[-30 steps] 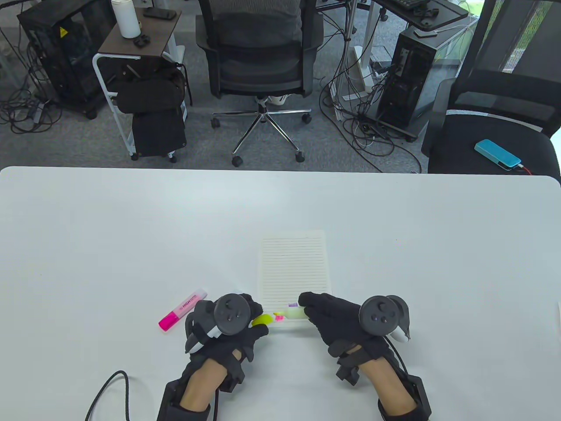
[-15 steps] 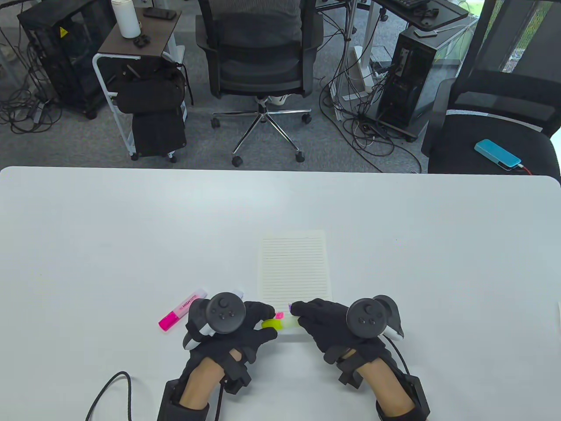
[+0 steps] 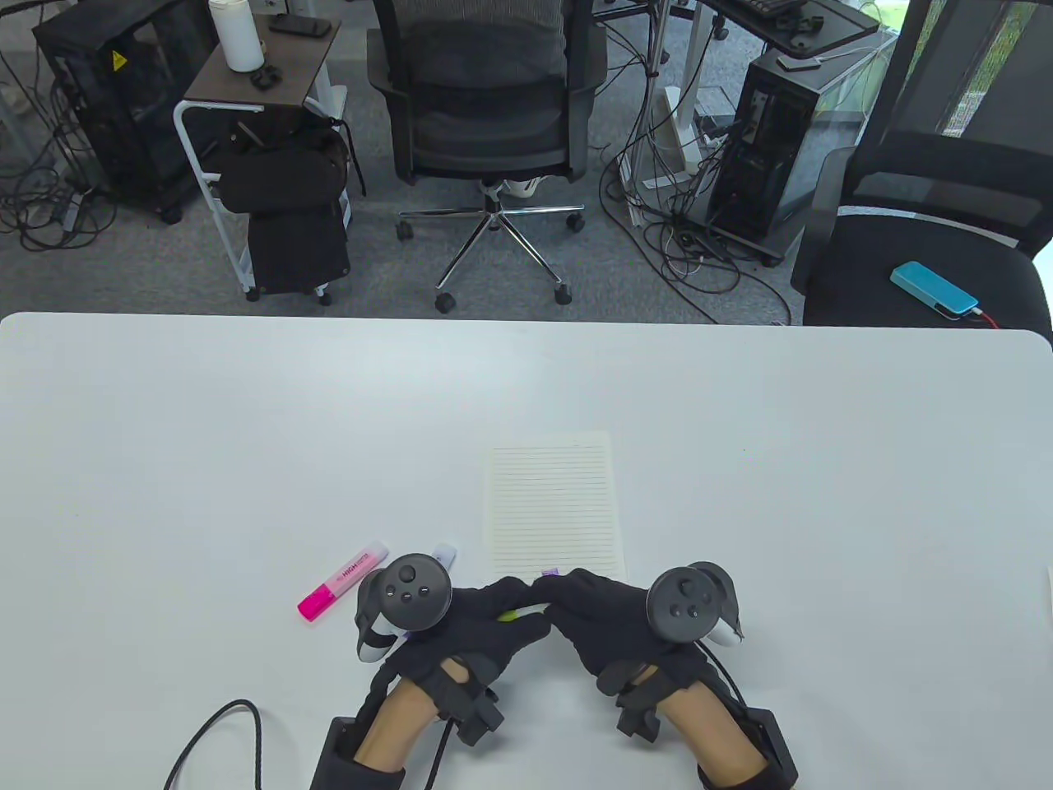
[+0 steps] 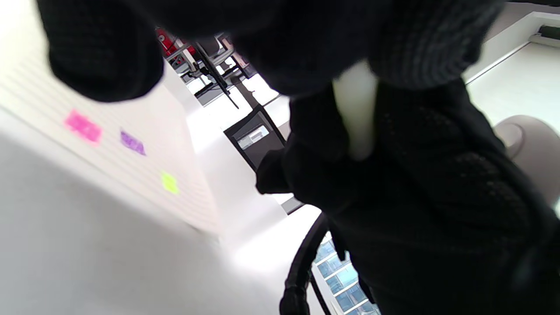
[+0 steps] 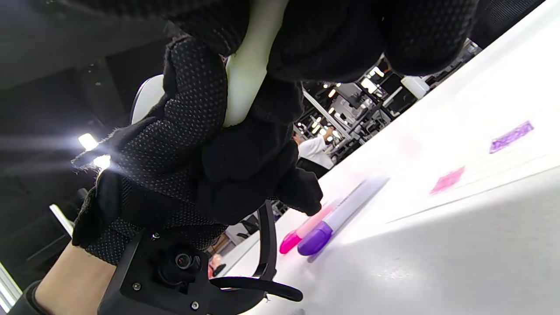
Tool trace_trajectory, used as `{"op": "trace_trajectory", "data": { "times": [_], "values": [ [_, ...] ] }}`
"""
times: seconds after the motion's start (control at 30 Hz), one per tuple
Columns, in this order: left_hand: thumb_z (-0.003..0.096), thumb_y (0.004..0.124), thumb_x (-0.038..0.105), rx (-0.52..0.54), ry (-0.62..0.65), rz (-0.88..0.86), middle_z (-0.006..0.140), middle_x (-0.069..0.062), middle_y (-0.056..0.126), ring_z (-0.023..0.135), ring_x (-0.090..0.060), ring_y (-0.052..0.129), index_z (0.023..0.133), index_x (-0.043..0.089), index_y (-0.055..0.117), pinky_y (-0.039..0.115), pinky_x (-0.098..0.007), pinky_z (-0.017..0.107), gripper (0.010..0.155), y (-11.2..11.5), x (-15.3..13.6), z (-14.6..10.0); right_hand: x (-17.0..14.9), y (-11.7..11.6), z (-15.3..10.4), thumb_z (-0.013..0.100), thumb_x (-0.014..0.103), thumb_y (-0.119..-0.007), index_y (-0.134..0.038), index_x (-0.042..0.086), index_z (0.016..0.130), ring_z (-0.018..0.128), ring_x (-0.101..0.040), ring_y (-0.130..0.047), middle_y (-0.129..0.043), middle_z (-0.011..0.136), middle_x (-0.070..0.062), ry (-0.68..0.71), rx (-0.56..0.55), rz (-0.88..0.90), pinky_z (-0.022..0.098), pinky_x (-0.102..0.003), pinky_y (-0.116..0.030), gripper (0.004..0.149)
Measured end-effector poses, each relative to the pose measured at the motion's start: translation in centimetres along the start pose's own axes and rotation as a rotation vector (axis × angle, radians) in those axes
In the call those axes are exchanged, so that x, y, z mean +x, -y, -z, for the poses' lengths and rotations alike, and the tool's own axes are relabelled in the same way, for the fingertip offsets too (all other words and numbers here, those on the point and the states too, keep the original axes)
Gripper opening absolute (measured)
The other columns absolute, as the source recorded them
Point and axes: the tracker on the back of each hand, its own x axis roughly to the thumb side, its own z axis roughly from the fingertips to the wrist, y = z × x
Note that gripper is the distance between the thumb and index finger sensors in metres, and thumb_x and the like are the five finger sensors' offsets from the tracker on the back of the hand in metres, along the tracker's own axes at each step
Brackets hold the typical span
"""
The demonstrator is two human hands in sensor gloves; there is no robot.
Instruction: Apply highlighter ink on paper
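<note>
A lined paper sheet [image 3: 553, 502] lies on the white table [image 3: 247, 428]. My left hand [image 3: 494, 613] and right hand [image 3: 576, 609] meet just below the sheet's near edge and both grip a yellow-green highlighter [image 3: 518, 614]. It is almost wholly hidden between the fingers. Its pale body shows in the left wrist view [image 4: 356, 113] and the right wrist view [image 5: 247, 65]. The sheet's near edge carries a pink mark [image 4: 83, 127], a purple mark [image 4: 132, 143] and a yellow-green mark [image 4: 169, 182].
A pink highlighter [image 3: 341, 580] lies left of my left hand. A purple highlighter [image 3: 444, 554] lies beside it, partly under the left tracker; both show in the right wrist view [image 5: 326, 227]. A black cable [image 3: 214, 732] loops at the near left edge.
My hands have closed together. The left hand, which held the yellow cap apart from the pen, moved right to the right hand, and the highlighter is now covered by both.
</note>
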Motion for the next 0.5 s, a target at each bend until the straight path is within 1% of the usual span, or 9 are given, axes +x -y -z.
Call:
{"op": "trace_trajectory", "data": {
  "times": [0.13, 0.23, 0.3, 0.33, 0.37, 0.43, 0.47, 0.5],
  "values": [
    [0.0369, 0.079, 0.054, 0.012, 0.024, -0.014, 0.03, 0.009, 0.1, 0.001, -0.004, 0.093, 0.064, 0.006, 0.084, 0.095, -0.041, 0.032, 0.055, 0.1, 0.4, 0.0, 0.3, 0.2, 0.0, 0.061, 0.031, -0.068, -0.07, 0.012, 0.099, 0.046, -0.03, -0.089, -0.083, 0.075, -0.016, 0.017, 0.003, 0.021, 0.053, -0.057, -0.075, 0.042],
    [0.0373, 0.079, 0.055, 0.012, 0.003, -0.007, 0.03, 0.01, 0.1, 0.002, -0.004, 0.093, 0.065, 0.007, 0.085, 0.095, -0.041, 0.034, 0.055, 0.1, 0.2, -0.1, 0.1, 0.1, 0.1, 0.061, 0.03, -0.068, -0.07, 0.011, 0.099, 0.046, -0.03, -0.088, -0.083, 0.075, -0.016, 0.009, 0.008, 0.039, 0.053, -0.057, -0.075, 0.042],
    [0.0364, 0.081, 0.055, 0.079, 0.013, -0.027, 0.03, 0.009, 0.101, 0.002, -0.004, 0.094, 0.065, 0.008, 0.086, 0.095, -0.042, 0.033, 0.056, 0.3, 0.1, -0.2, 0.0, 0.4, 0.1, 0.062, 0.03, -0.069, -0.07, 0.012, 0.099, 0.047, -0.03, -0.088, -0.083, 0.076, -0.016, 0.0, 0.01, 0.045, 0.054, -0.057, -0.074, 0.042],
    [0.0366, 0.082, 0.056, 0.088, 0.013, -0.025, 0.032, 0.008, 0.101, 0.003, -0.005, 0.095, 0.066, 0.008, 0.086, 0.094, -0.043, 0.035, 0.056, 0.2, 0.3, -0.1, -0.1, 0.7, 0.1, 0.062, 0.031, -0.069, -0.07, 0.013, 0.1, 0.047, -0.031, -0.088, -0.083, 0.077, -0.016, -0.001, 0.004, 0.043, 0.054, -0.057, -0.073, 0.042],
    [0.0379, 0.082, 0.056, 0.089, 0.027, 0.006, 0.036, 0.008, 0.101, 0.008, -0.007, 0.096, 0.07, 0.009, 0.085, 0.093, -0.044, 0.038, 0.056, 0.0, 0.5, -0.1, -0.1, 1.0, 0.1, 0.062, 0.031, -0.07, -0.069, 0.014, 0.1, 0.048, -0.031, -0.088, -0.083, 0.077, -0.016, 0.0, -0.01, 0.044, 0.054, -0.057, -0.073, 0.042],
    [0.0384, 0.081, 0.059, 0.146, 0.035, 0.068, 0.05, 0.008, 0.1, 0.023, -0.01, 0.103, 0.079, 0.013, 0.08, 0.088, -0.048, 0.046, 0.061, -0.2, 1.0, -0.1, 0.0, 1.6, 0.0, 0.063, 0.032, -0.071, -0.069, 0.015, 0.101, 0.049, -0.031, -0.089, -0.083, 0.079, -0.015, -0.004, -0.021, 0.027, 0.054, -0.057, -0.073, 0.042],
    [0.0391, 0.079, 0.06, 0.163, 0.036, 0.077, 0.064, 0.005, 0.096, 0.037, -0.014, 0.104, 0.088, 0.015, 0.072, 0.085, -0.051, 0.051, 0.067, -0.3, 1.0, -0.2, 0.0, 1.8, -0.1, 0.063, 0.033, -0.071, -0.07, 0.015, 0.101, 0.049, -0.03, -0.09, -0.084, 0.079, -0.014, -0.005, -0.026, 0.011, 0.054, -0.056, -0.074, 0.042],
    [0.0407, 0.076, 0.06, 0.197, 0.037, 0.083, 0.083, -0.001, 0.084, 0.059, -0.021, 0.099, 0.098, 0.016, 0.058, 0.077, -0.055, 0.057, 0.074, -0.4, 1.1, -0.5, -0.2, 2.3, -0.3, 0.063, 0.034, -0.071, -0.07, 0.015, 0.101, 0.05, -0.03, -0.09, -0.085, 0.079, -0.014, -0.006, -0.052, -0.01, 0.054, -0.056, -0.074, 0.042]
  ]
}}
